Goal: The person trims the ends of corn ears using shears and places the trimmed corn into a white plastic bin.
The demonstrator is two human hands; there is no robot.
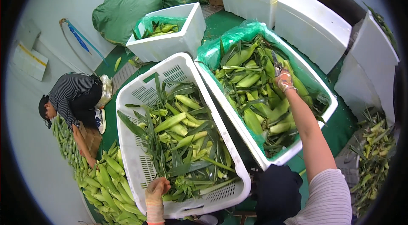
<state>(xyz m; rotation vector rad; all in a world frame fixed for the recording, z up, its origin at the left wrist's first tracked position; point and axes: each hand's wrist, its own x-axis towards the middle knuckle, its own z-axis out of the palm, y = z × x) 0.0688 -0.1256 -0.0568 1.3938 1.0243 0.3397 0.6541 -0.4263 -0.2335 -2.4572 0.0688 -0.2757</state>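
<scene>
My right hand (284, 80), in a patterned work glove, grips what look like pruning shears (276, 62) over unhusked corn ears (250, 80). Those ears fill a white foam box (322, 92) lined with a green plastic bag (223, 49). At the near left corner of a white plastic basket (244, 175) is my left hand (155, 191), gloved, its fingers loosely curled; whether anything is in them is not clear. Cut stalk ends, husks and long green leaves (188, 129) lie inside the basket.
Corn ears (108, 190) are heaped left of the basket, where a crouching co-worker (75, 100) reaches down. Behind stand another foam box (172, 41) and stuffed green sacks (127, 14). White foam boxes (310, 27) line the right. Husk waste (373, 158) is piled at far right.
</scene>
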